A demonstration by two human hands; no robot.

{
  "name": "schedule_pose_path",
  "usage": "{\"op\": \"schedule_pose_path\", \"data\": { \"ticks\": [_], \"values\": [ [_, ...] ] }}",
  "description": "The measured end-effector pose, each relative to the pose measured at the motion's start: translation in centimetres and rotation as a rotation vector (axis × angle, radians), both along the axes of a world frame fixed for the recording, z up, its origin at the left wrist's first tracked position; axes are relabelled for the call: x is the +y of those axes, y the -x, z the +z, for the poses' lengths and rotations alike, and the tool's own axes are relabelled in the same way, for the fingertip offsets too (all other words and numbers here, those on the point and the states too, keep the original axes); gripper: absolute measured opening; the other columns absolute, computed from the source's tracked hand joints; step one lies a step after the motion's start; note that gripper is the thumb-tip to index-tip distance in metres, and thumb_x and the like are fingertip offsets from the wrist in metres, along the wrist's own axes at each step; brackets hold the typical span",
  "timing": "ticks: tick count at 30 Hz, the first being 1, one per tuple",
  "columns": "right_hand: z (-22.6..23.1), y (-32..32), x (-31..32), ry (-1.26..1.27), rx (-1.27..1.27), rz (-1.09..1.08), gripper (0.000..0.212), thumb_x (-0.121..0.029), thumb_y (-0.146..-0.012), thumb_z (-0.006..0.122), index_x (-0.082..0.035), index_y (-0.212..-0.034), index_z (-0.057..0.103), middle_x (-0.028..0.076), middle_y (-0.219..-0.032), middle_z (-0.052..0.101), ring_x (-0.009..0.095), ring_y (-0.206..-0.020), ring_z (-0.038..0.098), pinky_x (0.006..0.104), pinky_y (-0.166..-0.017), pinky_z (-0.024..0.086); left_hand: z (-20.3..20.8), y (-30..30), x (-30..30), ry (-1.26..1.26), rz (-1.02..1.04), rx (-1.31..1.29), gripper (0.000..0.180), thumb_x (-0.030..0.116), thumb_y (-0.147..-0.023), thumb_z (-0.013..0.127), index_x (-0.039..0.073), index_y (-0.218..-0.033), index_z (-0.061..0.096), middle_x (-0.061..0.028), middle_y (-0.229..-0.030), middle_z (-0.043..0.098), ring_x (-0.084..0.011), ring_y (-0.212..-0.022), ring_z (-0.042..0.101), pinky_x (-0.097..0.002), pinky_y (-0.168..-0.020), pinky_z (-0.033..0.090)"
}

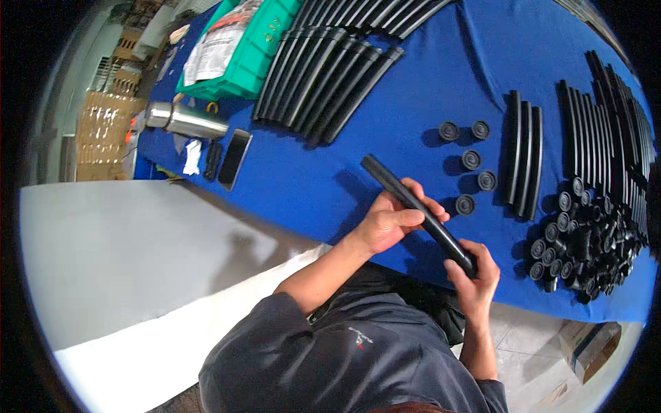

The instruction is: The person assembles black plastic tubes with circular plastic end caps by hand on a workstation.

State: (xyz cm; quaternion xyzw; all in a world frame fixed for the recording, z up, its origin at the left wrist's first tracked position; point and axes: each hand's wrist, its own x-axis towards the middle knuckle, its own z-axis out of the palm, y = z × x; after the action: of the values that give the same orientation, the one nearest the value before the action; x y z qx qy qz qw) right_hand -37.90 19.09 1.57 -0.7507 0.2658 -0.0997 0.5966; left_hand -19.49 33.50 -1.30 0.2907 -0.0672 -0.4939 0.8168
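Note:
A straight black tube (441, 234) is held at a slant above the near edge of the blue-covered table. My left hand (399, 219) wraps its middle, the thumb lying across the top. Around the tube's lower right end my right hand (476, 274) is closed, and its palm side hides that end. Just beyond my hands several round black caps with ringed faces (470, 160) stand on the cloth. To their right lie three black tubes (526, 155) side by side.
At right, a heap of black caps (578, 241) sits before more tubes (585, 131). Rows of black tubes (330, 89) lie at the back, beside a green crate (255, 55). A steel flask (186, 120) and a phone (235, 158) rest at far left.

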Motion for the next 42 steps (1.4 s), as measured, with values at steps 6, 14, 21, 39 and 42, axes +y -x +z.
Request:
{"op": "schedule_pose_path", "data": {
  "ticks": [6, 14, 21, 39, 42],
  "values": [
    [-0.3, -0.3, -0.1, -0.112, -0.010, -0.045, 0.026, -0.004, -0.086, 0.073, 0.004, -0.110, 0.066, 0.004, -0.084, 0.063, 0.008, -0.065, 0.057, 0.0231, -0.057, 0.045, -0.3, 0.1, 0.1, 0.032, -0.007, 0.004, 0.034, -0.003, -0.087, 0.068, 0.010, -0.113, 0.050, -0.0226, -0.115, 0.069, -0.0384, -0.117, 0.064, -0.0538, -0.108, 0.046],
    [0.8, -1.1, 0.0, -0.174, 0.012, -0.065, 0.027, -0.007, -0.088, 0.072, 0.004, -0.111, 0.066, 0.005, -0.086, 0.062, 0.009, -0.064, 0.058, 0.0226, -0.056, 0.046, -0.5, -0.1, 0.4, 0.024, -0.015, -0.006, 0.034, -0.001, -0.089, 0.070, 0.012, -0.114, 0.050, -0.0203, -0.116, 0.069, -0.0366, -0.119, 0.064, -0.0520, -0.106, 0.050],
    [-0.1, -1.6, 0.0, 0.601, -0.245, 0.031, 0.031, -0.007, -0.084, 0.074, 0.004, -0.111, 0.064, 0.008, -0.089, 0.065, 0.013, -0.070, 0.061, 0.0286, -0.066, 0.051, 0.2, -0.1, 0.1, -0.023, -0.015, 0.049, 0.036, 0.000, -0.089, 0.071, 0.012, -0.117, 0.052, -0.0207, -0.118, 0.068, -0.0364, -0.118, 0.064, -0.0519, -0.105, 0.051],
    [-0.4, -0.4, -0.4, 0.072, -0.085, -0.067, 0.034, -0.002, -0.084, 0.072, 0.002, -0.116, 0.062, 0.012, -0.092, 0.066, 0.021, -0.075, 0.066, 0.0294, -0.067, 0.054, 0.0, -0.1, -0.2, -0.006, -0.062, 0.052, 0.033, -0.002, -0.089, 0.070, 0.011, -0.114, 0.053, -0.0210, -0.116, 0.068, -0.0361, -0.118, 0.065, -0.0514, -0.101, 0.056],
    [-0.4, -0.8, -0.2, 0.798, -0.321, 0.031, 0.032, -0.006, -0.088, 0.069, 0.004, -0.117, 0.061, 0.005, -0.086, 0.064, 0.011, -0.064, 0.062, 0.0235, -0.058, 0.051, -0.1, -0.6, 0.1, 0.030, -0.053, 0.062, 0.033, -0.002, -0.089, 0.069, 0.011, -0.115, 0.053, -0.0215, -0.117, 0.068, -0.0368, -0.118, 0.065, -0.0519, -0.101, 0.056]
  ]
}}
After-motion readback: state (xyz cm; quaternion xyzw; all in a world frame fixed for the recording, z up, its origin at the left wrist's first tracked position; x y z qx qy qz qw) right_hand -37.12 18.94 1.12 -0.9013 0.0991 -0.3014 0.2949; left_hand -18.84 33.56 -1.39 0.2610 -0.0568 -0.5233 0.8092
